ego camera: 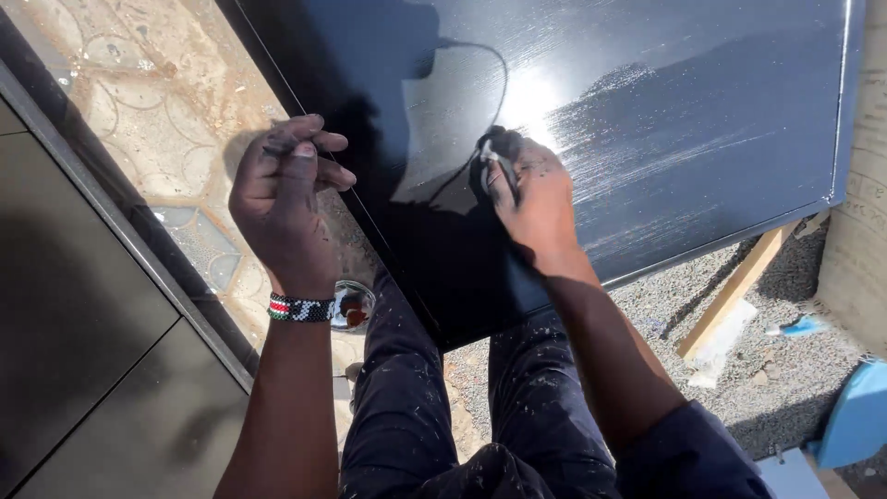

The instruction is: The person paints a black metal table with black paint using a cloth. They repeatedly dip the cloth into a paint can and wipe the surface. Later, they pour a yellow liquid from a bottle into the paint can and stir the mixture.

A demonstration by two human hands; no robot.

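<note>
In front of you, a glossy dark panel [647, 111] lies tilted, propped on a wooden leg [735, 288]. Your right hand [531, 194] presses a small dark pad [490, 152] against its surface. Your left hand [282, 199], loosely curled and holding nothing visible, hovers beside its left edge.

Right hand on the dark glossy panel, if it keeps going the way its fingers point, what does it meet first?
Probably nothing: the right hand points up across the dark glossy panel, whose surface looks bare to the picture's top edge.
</note>
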